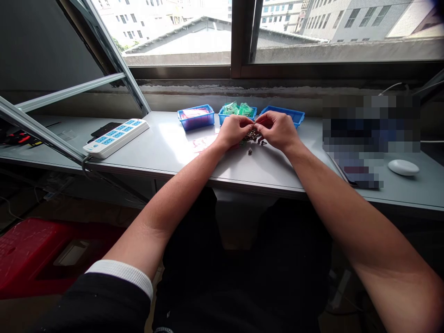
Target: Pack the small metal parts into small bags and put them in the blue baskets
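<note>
Over the desk my left hand (236,129) and my right hand (277,128) meet, fingertips pinched close together. Whatever lies between the fingers is too small to make out. Just below them is a pile of small dark metal pieces (252,135), partly hidden by the hands. One loose piece (249,151) sits nearer the front. Behind my left hand stands a blue tray (222,119) with green packets (238,109). Another blue tray (287,111) is partly covered by my right hand; what it holds is hidden.
A blue bin (197,122) with pink-and-white packets stands at the left. Pinkish printed sheets (201,144) lie beside my left hand. Farther left are a white power strip (118,138) and a metal frame (133,92). A white mouse (403,167) rests at the right, near a blurred-out area.
</note>
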The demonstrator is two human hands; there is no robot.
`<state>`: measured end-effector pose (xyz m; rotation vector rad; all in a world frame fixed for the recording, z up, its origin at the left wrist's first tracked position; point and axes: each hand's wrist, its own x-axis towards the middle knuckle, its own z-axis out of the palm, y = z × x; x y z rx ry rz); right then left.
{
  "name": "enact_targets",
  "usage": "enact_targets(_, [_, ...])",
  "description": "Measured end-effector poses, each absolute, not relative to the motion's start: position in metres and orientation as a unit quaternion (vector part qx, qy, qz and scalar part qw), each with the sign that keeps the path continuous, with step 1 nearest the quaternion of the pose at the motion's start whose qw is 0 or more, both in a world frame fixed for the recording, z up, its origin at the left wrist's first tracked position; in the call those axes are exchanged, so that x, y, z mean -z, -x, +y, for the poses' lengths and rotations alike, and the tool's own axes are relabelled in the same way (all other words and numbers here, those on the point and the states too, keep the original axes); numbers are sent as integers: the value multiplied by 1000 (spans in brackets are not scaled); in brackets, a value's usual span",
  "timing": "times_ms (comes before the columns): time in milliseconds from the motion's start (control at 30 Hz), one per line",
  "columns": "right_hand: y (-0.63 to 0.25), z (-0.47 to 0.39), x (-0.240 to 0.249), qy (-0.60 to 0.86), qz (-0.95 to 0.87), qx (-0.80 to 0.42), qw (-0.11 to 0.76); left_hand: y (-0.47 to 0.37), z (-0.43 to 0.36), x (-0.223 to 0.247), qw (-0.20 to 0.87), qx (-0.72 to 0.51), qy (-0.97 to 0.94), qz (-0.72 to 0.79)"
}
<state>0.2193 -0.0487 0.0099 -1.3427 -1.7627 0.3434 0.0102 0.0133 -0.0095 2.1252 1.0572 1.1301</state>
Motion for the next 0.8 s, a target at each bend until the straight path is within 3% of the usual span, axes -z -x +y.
enact_targets(800, [-219, -49, -10, 544, -713, -111, 429, -15, 18, 13, 257, -461, -771, 356])
